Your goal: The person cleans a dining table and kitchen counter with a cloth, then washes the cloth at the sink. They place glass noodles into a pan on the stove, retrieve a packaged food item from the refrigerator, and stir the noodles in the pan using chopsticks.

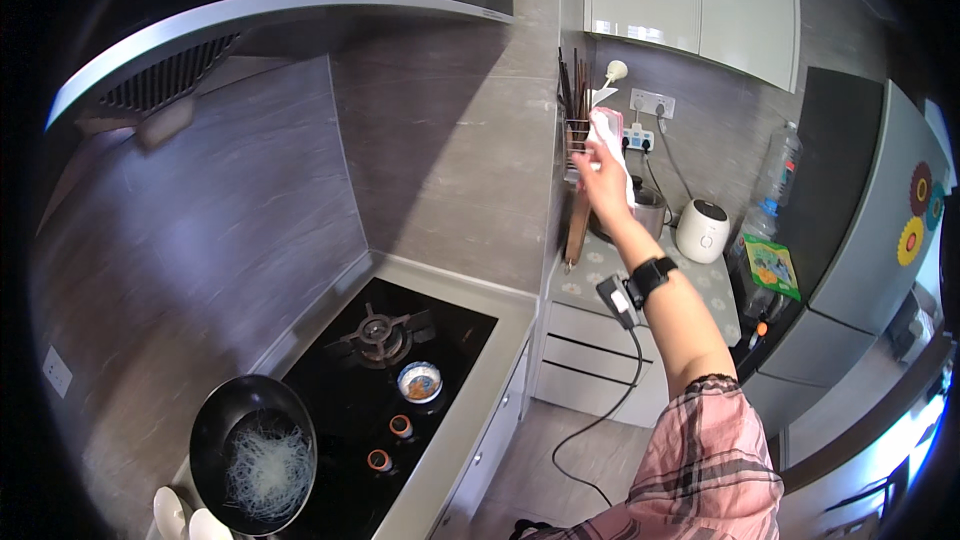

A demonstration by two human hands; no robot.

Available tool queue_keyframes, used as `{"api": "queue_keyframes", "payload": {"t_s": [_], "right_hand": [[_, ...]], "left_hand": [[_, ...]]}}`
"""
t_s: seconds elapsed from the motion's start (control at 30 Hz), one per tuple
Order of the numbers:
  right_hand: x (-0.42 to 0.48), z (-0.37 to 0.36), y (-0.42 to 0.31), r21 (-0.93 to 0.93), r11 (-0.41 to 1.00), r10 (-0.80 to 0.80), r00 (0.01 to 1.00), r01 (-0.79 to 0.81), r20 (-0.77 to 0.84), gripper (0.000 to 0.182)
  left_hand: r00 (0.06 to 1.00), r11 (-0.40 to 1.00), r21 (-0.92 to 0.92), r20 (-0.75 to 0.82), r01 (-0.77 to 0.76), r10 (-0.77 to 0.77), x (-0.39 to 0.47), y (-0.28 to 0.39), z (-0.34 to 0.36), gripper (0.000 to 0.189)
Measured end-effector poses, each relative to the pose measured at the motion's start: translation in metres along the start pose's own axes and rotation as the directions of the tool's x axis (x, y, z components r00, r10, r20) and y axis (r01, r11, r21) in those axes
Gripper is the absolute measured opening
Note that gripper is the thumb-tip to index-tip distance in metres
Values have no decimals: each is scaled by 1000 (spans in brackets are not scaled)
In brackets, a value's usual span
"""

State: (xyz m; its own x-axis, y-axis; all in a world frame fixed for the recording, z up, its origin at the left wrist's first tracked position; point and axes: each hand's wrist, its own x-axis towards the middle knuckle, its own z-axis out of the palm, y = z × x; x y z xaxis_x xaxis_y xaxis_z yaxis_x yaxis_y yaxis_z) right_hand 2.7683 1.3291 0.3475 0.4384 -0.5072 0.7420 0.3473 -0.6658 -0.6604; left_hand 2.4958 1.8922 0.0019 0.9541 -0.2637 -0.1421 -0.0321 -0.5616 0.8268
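My right hand (602,184) reaches out to a white and pink cloth (609,131) beside the chopstick rack on the wall. Some fingers are spread and the cloth runs behind the hand; whether it is gripped I cannot tell. My left hand is out of view. At the lower left, a black wok (217,457) on the hob holds thin, pale, translucent noodle-like strands (271,469). A small blue and white bowl (420,382) with white and brown contents stands on the black gas hob (337,420), near the bare burner (377,336).
Chopsticks (575,86) stand in the wire rack. Below are a wooden board (577,231), a metal cooker (648,208) and a white appliance (703,231) on the counter (589,277). A cable (576,439) hangs from the wrist device. Pale bowls (172,514) sit beside the wok; a fridge (862,240) stands right.
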Motion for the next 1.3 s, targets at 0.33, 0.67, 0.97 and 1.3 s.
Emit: {"api": "queue_keyframes", "payload": {"t_s": [0.33,0.67,0.97,1.3], "right_hand": [[165,4,62,-236,961,-176,976,143,-128,30],[196,6,37,92,963,198,898,-253,392,12],[203,-1,32,15,982,167,896,-190,412,14],[224,-4,9,67,997,-57,985,46,164,23]], "left_hand": [[992,991,-48,-2,125,-126,49,66,53,23],[986,985,-41,-7,166,-167,74,95,62,23],[984,983,-40,-9,177,-177,82,98,66,23],[987,986,-46,-1,163,-163,88,98,63,23]]}}
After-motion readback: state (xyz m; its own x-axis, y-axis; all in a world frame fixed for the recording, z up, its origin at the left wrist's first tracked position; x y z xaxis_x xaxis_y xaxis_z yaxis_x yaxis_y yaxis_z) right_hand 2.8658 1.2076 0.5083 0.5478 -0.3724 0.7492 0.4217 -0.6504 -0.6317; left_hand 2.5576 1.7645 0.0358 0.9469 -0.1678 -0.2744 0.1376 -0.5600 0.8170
